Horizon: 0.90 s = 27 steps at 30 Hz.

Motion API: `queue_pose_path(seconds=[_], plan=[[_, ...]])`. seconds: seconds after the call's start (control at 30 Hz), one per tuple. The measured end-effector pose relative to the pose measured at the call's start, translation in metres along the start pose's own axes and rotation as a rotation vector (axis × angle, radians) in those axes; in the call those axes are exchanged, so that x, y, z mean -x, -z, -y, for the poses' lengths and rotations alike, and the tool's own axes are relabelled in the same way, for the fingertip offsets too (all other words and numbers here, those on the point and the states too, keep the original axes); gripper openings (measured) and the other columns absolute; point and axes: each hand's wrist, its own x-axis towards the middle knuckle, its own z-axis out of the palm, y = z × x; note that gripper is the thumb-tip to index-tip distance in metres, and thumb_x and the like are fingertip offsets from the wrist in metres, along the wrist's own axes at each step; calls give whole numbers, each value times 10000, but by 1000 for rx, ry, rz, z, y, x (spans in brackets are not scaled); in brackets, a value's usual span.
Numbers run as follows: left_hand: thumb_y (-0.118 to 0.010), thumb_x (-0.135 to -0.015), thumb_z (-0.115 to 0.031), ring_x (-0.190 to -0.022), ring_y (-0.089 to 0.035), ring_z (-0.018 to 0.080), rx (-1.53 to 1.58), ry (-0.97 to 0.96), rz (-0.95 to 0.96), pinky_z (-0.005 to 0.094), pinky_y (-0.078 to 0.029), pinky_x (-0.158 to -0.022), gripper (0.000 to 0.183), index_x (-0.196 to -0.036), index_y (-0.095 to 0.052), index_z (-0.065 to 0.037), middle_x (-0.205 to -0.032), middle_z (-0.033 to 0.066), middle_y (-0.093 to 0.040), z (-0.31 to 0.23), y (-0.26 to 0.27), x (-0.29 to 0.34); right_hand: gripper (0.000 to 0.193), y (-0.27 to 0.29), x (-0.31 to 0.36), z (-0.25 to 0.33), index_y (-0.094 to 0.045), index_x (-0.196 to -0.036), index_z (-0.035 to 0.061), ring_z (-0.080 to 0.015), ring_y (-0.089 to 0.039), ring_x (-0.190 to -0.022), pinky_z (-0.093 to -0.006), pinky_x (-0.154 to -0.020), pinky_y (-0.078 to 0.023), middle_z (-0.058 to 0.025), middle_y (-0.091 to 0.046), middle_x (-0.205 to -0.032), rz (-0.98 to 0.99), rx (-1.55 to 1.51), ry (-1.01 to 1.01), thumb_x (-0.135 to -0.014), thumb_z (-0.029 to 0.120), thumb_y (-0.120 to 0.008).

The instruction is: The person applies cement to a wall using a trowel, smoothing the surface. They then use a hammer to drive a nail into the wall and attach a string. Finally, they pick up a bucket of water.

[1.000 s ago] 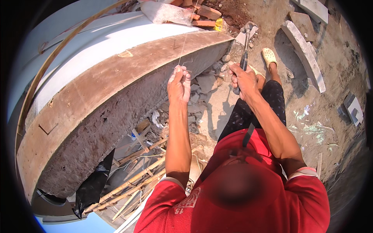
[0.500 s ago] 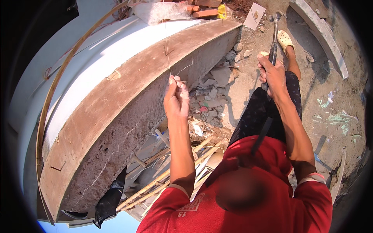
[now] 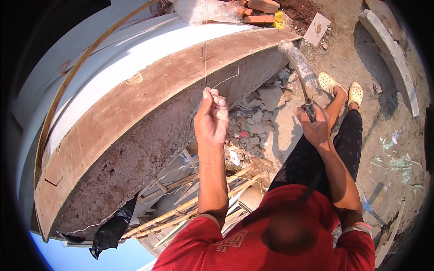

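Observation:
My left hand (image 3: 212, 118) is closed in a pinch on a thin string (image 3: 205, 54), which runs taut away over the brown board (image 3: 149, 97). A small thin piece, maybe a nail, sticks out between its fingers, and a loose string end (image 3: 228, 80) trails beside them. My right hand (image 3: 315, 128) is wrapped round the handle of a hammer (image 3: 300, 65), whose large worn head rises toward me. The board lies along the top of a rough concrete wall, and a bent nail (image 3: 203, 54) stands in it beyond my left hand.
Rubble (image 3: 257, 113) and bamboo poles (image 3: 181, 212) lie below the wall, near a black plastic sheet (image 3: 113, 232). Bricks (image 3: 260, 11) are piled at the far end. A long concrete piece (image 3: 389, 56) rests on the ground to the right. A wooden strip (image 3: 74, 79) curves along the left.
My right hand has moved lower and tilted the hammer, so its head now swings up toward me and left. My left hand keeps its pinch on the string. The view has shifted slightly.

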Motion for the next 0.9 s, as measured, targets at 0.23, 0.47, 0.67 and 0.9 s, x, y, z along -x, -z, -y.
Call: queue_pose_path(seconds=[0.23,0.47,0.67,0.9], plan=[[-673,-1037,-93,-879,-678,171,31,-64,-40,297,-612,-805,212,-1216,-619,8,-1054,121,-705,2,1,-2,338,43,27,-25,-724,-1009,-10,-129,-580,-653,-331,-617,-470,-71,-646,-713,116,150,-162,-973,326,-745],[-644,-1043,-63,-899,-659,152,29,-124,5,267,-613,-824,197,-1216,-576,2,-1062,86,-666,13,6,-7,334,109,50,-61,-690,-944,-22,-157,-585,-708,-346,-670,-476,-60,-651,-752,28,219,-142,-996,306,-726],[-674,-1033,-111,-882,-673,151,10,-156,-45,291,-607,-816,237,-1223,-610,16,-1049,96,-690,17,5,-12,344,116,53,-77,-662,-915,-32,-148,-560,-719,-341,-690,-472,-57,-631,-753,-50,245,-132,-999,296,-719],[-667,-1037,-103,-884,-654,126,5,-177,-2,266,-586,-816,157,-1158,-626,-12,-1053,67,-660,21,5,-8,344,92,34,-89,-647,-890,-16,-138,-531,-699,-336,-669,-462,-40,-610,-731,-20,194,-67,-997,302,-725]])
